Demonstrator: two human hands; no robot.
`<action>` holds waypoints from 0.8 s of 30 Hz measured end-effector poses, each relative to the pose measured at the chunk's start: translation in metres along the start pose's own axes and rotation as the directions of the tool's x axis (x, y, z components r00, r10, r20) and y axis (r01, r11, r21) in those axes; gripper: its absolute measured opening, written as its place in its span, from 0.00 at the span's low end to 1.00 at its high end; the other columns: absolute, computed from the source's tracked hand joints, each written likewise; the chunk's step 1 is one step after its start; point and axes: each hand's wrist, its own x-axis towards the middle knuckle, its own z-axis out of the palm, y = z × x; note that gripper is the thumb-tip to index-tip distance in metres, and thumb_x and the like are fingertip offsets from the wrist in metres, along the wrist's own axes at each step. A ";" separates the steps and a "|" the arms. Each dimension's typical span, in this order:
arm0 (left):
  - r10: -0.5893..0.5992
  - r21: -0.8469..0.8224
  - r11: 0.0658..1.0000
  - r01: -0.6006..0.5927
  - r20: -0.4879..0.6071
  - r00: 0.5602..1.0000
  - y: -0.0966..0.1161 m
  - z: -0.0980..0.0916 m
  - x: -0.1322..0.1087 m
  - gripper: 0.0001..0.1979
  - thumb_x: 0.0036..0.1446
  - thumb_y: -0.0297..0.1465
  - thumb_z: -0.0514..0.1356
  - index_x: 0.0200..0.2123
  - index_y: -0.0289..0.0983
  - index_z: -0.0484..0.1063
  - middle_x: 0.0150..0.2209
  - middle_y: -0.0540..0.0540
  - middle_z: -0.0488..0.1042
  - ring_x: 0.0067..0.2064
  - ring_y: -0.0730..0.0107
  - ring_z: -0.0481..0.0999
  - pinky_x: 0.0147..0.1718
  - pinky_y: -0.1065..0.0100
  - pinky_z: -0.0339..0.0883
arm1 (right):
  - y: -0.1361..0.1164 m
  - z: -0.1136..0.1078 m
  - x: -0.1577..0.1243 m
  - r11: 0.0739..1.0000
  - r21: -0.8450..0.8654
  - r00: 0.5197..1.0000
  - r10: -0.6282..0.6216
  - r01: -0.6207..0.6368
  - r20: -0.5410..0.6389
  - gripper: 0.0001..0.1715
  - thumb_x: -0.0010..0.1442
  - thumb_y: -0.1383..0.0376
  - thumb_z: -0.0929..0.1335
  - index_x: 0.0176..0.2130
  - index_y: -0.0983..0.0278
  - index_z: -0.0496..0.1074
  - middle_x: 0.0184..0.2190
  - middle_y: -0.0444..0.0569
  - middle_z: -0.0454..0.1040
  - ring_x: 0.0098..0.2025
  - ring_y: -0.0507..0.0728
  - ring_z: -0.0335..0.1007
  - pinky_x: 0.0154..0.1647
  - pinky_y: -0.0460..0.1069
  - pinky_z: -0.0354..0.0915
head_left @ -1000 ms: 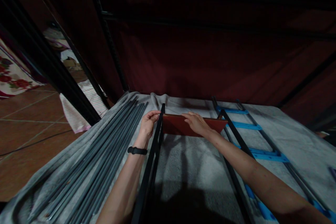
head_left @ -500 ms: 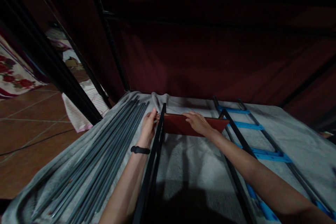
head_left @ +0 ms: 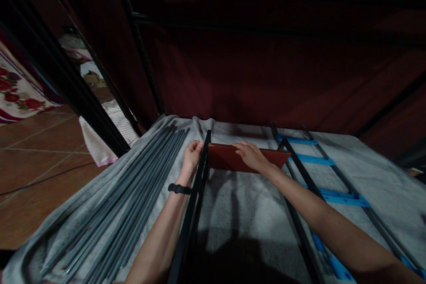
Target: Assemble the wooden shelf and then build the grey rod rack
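Note:
A reddish-brown board (head_left: 222,158) spans the two sides of a dark metal frame (head_left: 192,213) at its far end. My right hand (head_left: 251,155) lies over the board's upper edge and grips it, the fingers bent over the top. Outside the frame's left bar, my left hand (head_left: 193,156) is closed, its fingertips pinched against the bar level with the board's end. What sits between those fingertips is too small to make out. A black band (head_left: 179,189) circles my left wrist.
Several grey metal tubes (head_left: 133,195) lie bundled on the grey blanket (head_left: 253,204) at left. To the right is a dark frame with blue crosspieces (head_left: 344,197). Dark red cloth (head_left: 266,84) hangs behind, and a black post (head_left: 89,111) slants at left.
My left hand has turned and shifted slightly right, its fingers now closer against the bar. My right hand and the board have stayed in place.

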 end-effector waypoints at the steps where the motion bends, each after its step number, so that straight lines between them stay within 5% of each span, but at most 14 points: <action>1: 0.022 -0.013 1.000 -0.022 0.020 1.000 0.001 0.000 0.000 0.18 0.43 0.45 0.68 0.24 0.36 0.69 0.20 0.53 0.66 0.22 0.77 0.63 0.23 0.73 0.55 | 0.000 0.000 0.000 1.000 -0.003 1.000 -0.002 0.002 -0.001 0.23 0.67 0.68 0.60 0.59 0.63 0.67 0.47 0.53 0.73 0.50 0.56 0.67 0.52 0.50 0.57; 5: -0.035 -0.153 0.987 0.043 0.052 0.998 0.005 -0.002 -0.003 0.21 0.41 0.45 0.69 0.34 0.37 0.72 0.27 0.51 0.71 0.27 0.74 0.69 0.26 0.73 0.61 | 0.000 0.000 0.000 1.000 -0.012 1.000 0.010 -0.010 0.008 0.23 0.67 0.68 0.60 0.60 0.62 0.66 0.47 0.53 0.73 0.50 0.57 0.66 0.52 0.50 0.57; 8: -0.089 -0.111 0.990 0.090 0.016 0.996 0.003 -0.002 -0.006 0.21 0.44 0.48 0.66 0.28 0.37 0.69 0.23 0.52 0.68 0.22 0.76 0.65 0.23 0.73 0.57 | 0.000 0.000 0.000 1.000 -0.018 1.000 0.022 -0.022 0.011 0.23 0.68 0.67 0.59 0.60 0.61 0.66 0.48 0.53 0.72 0.50 0.57 0.66 0.53 0.51 0.56; 15: 0.069 -0.020 0.998 -0.068 0.061 0.996 -0.002 -0.003 -0.001 0.15 0.44 0.41 0.67 0.26 0.37 0.71 0.22 0.52 0.69 0.24 0.75 0.64 0.24 0.73 0.58 | 0.001 0.002 0.000 0.999 -0.029 1.000 0.013 -0.013 0.006 0.23 0.68 0.67 0.59 0.60 0.62 0.65 0.49 0.54 0.72 0.51 0.57 0.66 0.53 0.51 0.56; 21: -0.097 -0.127 0.986 0.105 0.068 0.993 -0.006 -0.001 -0.004 0.22 0.45 0.50 0.65 0.26 0.36 0.69 0.22 0.51 0.69 0.22 0.75 0.65 0.22 0.72 0.57 | -0.001 0.002 -0.002 0.997 -0.070 0.999 0.030 -0.031 -0.015 0.23 0.68 0.66 0.59 0.61 0.60 0.65 0.50 0.53 0.72 0.50 0.58 0.66 0.54 0.51 0.56; 24: -0.037 -0.058 0.997 0.042 0.088 0.995 -0.009 -0.002 -0.002 0.21 0.47 0.49 0.64 0.23 0.36 0.68 0.19 0.52 0.66 0.20 0.77 0.60 0.21 0.73 0.53 | -0.001 0.001 -0.003 0.997 -0.079 1.000 0.025 -0.025 -0.003 0.23 0.68 0.65 0.58 0.61 0.59 0.65 0.50 0.52 0.72 0.51 0.57 0.67 0.53 0.51 0.56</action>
